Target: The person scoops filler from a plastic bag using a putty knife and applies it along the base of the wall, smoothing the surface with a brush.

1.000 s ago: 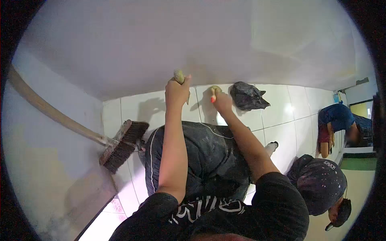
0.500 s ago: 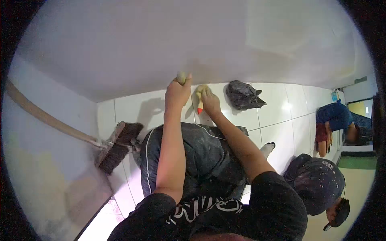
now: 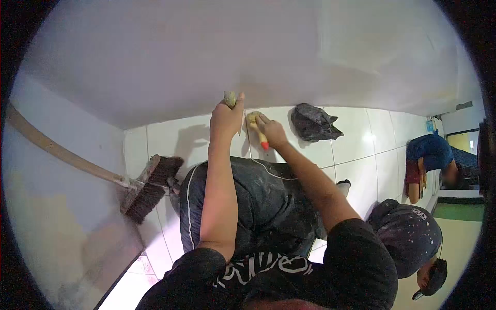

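My left hand (image 3: pixel 226 119) is closed round a tool with a dusty, khaki rounded end (image 3: pixel 229 98) that sticks up past the thumb. A thin pointed edge shows below the fist; the rest of the tool is hidden. Close on its right, my right hand (image 3: pixel 272 132) grips a tool with a pale yellow handle and a red tip (image 3: pixel 265 145), which points back towards me. The far end of that tool looks yellowish and clumpy, and its kind cannot be made out. Both hands are low, near the foot of the wall (image 3: pixel 279 62).
A crumpled black plastic bag (image 3: pixel 313 123) lies on the white floor tiles (image 3: pixel 356 124) right of my hands. To the left, a broom (image 3: pixel 152 188) leans with its long wooden handle along the side wall. Two other people (image 3: pixel 403 232) are bent over at the right.
The red tip of the tool in my right hand has swung right, and its yellowish end has shifted slightly left. My left hand has moved slightly left, still gripping its tool.
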Demonstrator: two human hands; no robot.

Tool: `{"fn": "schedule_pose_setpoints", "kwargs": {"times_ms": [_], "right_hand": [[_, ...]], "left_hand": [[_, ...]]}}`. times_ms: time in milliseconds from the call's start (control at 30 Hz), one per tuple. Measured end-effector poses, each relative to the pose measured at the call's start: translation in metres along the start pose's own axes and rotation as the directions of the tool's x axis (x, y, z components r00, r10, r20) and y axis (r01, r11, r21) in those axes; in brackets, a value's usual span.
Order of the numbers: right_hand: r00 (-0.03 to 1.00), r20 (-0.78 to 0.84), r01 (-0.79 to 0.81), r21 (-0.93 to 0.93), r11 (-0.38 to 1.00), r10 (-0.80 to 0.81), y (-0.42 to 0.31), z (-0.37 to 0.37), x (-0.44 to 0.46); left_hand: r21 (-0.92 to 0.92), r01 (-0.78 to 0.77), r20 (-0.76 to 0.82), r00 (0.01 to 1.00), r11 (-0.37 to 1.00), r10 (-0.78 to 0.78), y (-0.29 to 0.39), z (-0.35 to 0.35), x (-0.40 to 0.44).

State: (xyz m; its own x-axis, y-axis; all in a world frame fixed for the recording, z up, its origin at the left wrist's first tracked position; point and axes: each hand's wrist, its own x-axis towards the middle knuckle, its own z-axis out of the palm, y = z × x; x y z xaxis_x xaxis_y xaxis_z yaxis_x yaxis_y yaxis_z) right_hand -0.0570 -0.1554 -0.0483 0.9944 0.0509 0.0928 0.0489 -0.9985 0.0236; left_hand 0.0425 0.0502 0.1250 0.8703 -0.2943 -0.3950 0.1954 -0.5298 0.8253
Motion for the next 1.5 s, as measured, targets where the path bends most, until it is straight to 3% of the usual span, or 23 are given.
{"fn": "schedule_pose_setpoints", "kwargs": {"times_ms": [33,167,233,267,300,367,433,467,567,600,733,767,833,933,1033,1067,1167,1200,1300,1333,1433,1500], "right_hand": [[0.997,0.044,0.063,0.003,0.998,-0.063,0.004,-0.013,0.001],[0.915,0.142,-0.390,0.067,0.918,0.378,-0.011,-0.021,0.012],[0.983,-0.113,-0.152,-0.024,0.988,0.148,-0.031,0.011,0.001],[0.992,0.060,-0.104,-0.055,0.993,0.107,-0.036,0.017,0.003],[0.998,-0.029,-0.048,0.045,0.998,0.049,-0.042,0.005,0.004],[0.963,0.266,-0.065,0.103,0.993,0.035,-0.027,-0.025,0.015],[0.980,0.132,-0.158,0.069,0.985,0.148,-0.012,-0.035,0.021],[0.916,0.178,-0.384,0.137,0.913,0.359,-0.015,-0.045,0.024],[0.906,-0.179,-0.342,0.227,0.912,0.384,-0.026,0.026,0.009],[0.948,-0.077,-0.299,0.119,0.947,0.309,-0.033,0.018,0.007],[0.967,0.253,-0.018,0.067,0.998,0.000,-0.018,-0.045,0.019],[0.961,0.265,-0.113,0.140,0.984,0.073,-0.013,-0.053,0.027],[0.972,0.225,-0.086,0.096,0.992,0.063,-0.012,-0.061,0.035],[0.986,0.013,-0.168,0.172,0.971,0.169,-0.033,-0.012,0.032],[0.982,0.087,-0.185,0.245,0.952,0.168,-0.045,-0.015,0.018],[0.997,-0.025,-0.058,0.315,0.947,0.069,-0.036,-0.013,0.010],[0.943,0.333,-0.083,0.251,0.964,-0.005,-0.017,-0.051,0.011],[0.935,0.350,0.001,0.145,0.989,-0.053,-0.006,-0.041,0.017],[0.964,0.243,0.077,0.123,0.989,-0.105,-0.004,-0.054,0.048],[0.989,0.128,0.040,0.219,0.975,-0.070,-0.008,-0.051,0.054],[0.982,0.165,-0.126,0.236,0.963,0.088,-0.037,-0.028,0.054],[0.989,0.146,-0.066,0.321,0.945,0.020,-0.036,-0.032,0.031]], "left_hand": [[0.005,-0.006,-0.016,1.000,1.000,0.006,-0.002,-0.001,0.001],[0.029,-0.004,-0.083,0.997,1.000,0.007,0.005,-0.017,-0.013],[-0.002,-0.015,-0.107,0.994,1.000,0.015,0.000,-0.012,-0.006],[-0.001,-0.025,-0.120,0.992,1.000,0.025,0.001,-0.012,-0.006],[0.002,-0.035,-0.130,0.991,0.999,0.035,0.003,-0.012,-0.007],[-0.054,-0.014,-0.095,0.995,0.998,0.008,0.003,-0.016,-0.009],[-0.069,-0.024,-0.097,0.995,0.997,0.018,0.003,-0.023,-0.009],[-0.051,-0.028,-0.135,0.991,0.998,0.021,0.001,-0.024,-0.009],[-0.062,-0.028,-0.190,0.982,0.998,0.016,-0.002,-0.023,-0.005],[-0.111,-0.025,-0.171,0.985,0.993,0.005,-0.002,-0.023,-0.005],[-0.192,-0.034,-0.150,0.989,0.981,0.005,-0.014,-0.019,0.009],[-0.210,-0.035,-0.154,0.988,0.977,0.003,-0.012,-0.021,0.008],[-0.136,-0.035,-0.195,0.981,0.990,0.008,-0.006,-0.028,0.001],[-0.054,-0.009,-0.213,0.977,0.998,-0.003,-0.005,-0.032,-0.003],[-0.050,-0.024,-0.215,0.976,0.998,0.013,-0.003,-0.027,-0.007],[-0.077,0.031,-0.170,0.984,0.997,-0.044,0.000,-0.026,-0.006],[-0.125,0.023,-0.143,0.989,0.992,-0.041,-0.001,-0.021,-0.001],[-0.123,0.015,-0.139,0.990,0.992,-0.033,0.001,-0.020,0.001],[-0.113,-0.013,-0.158,0.987,0.994,-0.005,-0.002,-0.023,-0.001],[-0.103,-0.042,-0.180,0.983,0.994,0.023,-0.003,-0.025,-0.004],[-0.062,-0.022,-0.205,0.979,0.998,0.009,-0.004,-0.030,-0.008],[-0.045,-0.017,-0.208,0.978,0.999,0.008,-0.004,-0.035,-0.004]]}}
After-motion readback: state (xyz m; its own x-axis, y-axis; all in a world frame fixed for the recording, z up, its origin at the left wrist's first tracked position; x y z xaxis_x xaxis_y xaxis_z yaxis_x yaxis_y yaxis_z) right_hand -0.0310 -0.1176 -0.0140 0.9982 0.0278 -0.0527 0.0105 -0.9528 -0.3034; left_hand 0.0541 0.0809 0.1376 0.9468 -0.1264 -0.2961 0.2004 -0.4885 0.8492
